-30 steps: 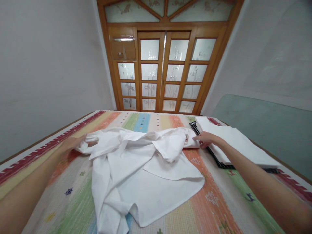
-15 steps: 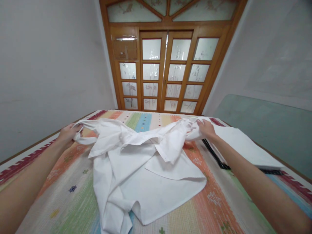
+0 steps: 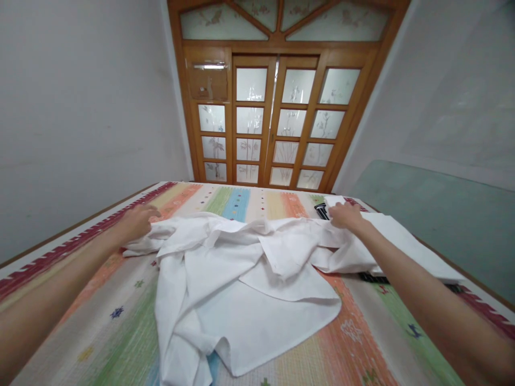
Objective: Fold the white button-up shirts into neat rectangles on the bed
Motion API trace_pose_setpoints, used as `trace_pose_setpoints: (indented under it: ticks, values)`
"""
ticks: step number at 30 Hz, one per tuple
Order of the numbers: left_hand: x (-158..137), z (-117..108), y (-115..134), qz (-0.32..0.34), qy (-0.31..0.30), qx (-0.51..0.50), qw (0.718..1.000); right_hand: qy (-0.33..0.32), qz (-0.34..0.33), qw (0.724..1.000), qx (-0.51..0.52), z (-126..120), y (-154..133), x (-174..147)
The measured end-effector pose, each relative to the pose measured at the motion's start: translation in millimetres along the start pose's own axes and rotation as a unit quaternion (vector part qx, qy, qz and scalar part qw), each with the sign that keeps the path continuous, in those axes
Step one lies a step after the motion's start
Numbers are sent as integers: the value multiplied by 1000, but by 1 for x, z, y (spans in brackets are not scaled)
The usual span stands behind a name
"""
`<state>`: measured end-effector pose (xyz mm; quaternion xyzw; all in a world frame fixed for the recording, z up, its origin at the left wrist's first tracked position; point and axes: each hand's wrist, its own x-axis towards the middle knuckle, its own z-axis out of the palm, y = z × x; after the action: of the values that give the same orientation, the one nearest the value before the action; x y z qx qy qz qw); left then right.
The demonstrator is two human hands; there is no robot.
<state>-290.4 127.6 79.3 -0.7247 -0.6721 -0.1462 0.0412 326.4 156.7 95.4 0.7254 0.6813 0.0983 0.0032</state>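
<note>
A white shirt (image 3: 257, 300) lies rumpled across the middle of the patterned bedspread, its sleeves drawn out to both sides. At its left sleeve end is my left hand (image 3: 139, 221), fingers apart and slightly bent just above the cloth. My right hand (image 3: 345, 215) is at the upper edge of the right-hand sleeve (image 3: 348, 254), fingers curled and closed on the fabric; the fingertips are partly hidden. That sleeve spreads below the hand and passes partly under my right forearm. Folds hide much of the shirt's front.
White folded cloth (image 3: 410, 244) lies at the right with black-and-white striped material (image 3: 322, 210) showing at its edge. The striped bedspread (image 3: 96, 300) covers the surface. Behind it stand wooden glass-paned doors (image 3: 276, 120); a pale green panel (image 3: 438, 214) leans along the right wall.
My left hand has let go of the left sleeve, which now lies lower on the bedspread. The right-hand sleeve has dropped and spread out to the right over the striped material.
</note>
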Motion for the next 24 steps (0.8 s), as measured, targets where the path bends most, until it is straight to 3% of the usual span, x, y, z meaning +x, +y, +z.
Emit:
trace_pose_setpoints:
  ticks: [2,5,7,10,13,17,21,24]
  values:
    - [8,3,27,81,-20,-16,996,-21,-84,996,28,1,-21,4]
    - [15,8,71,139,-73,-38,987,-83,-225,960,141,5,-59,7]
    - [19,15,95,185,-118,-39,975,-115,-269,939,179,12,-82,5]
    - [26,33,116,227,-133,-50,964,-103,-299,931,182,25,-106,2]
    - [37,52,121,217,-126,-84,964,-67,-302,931,191,37,-115,5]
    - [53,65,120,169,-79,-103,977,-32,-256,943,209,47,-117,14]
    - [67,66,127,142,-128,-87,978,-21,-215,958,189,49,-122,24]
    - [76,65,135,157,-159,-119,967,-40,-189,961,198,46,-126,32]
